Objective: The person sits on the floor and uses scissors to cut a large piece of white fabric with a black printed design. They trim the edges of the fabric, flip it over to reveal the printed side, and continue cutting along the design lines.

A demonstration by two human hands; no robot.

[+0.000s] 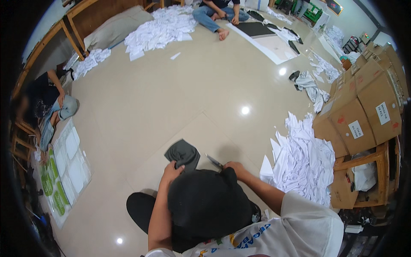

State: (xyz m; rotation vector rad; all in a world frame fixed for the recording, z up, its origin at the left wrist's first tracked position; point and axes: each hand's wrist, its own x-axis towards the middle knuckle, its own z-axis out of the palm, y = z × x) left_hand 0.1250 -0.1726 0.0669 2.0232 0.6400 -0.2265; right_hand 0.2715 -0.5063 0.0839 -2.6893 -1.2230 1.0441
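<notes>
My left hand (173, 172) is closed on the lower edge of a dark grey piece of cloth (182, 154), which is folded and hangs over the floor in front of my knees. To its right, my right hand (233, 168) grips a pointed metal blade with a dark handle (215, 162). Whether this is a pair of scissors or a knife I cannot tell. The blade points forward and left, toward the cloth but apart from it. My black-clad lap (209, 197) lies between my forearms and hides part of the right hand's fingers.
White cloth scraps (302, 158) are heaped at my right, beside stacked cardboard boxes (357, 107). Another white heap (160, 28) lies at the far left. One person (51, 98) sits at left by plastic-wrapped sheets (68, 167); another (214, 17) sits at the back near dark fabric (252, 29).
</notes>
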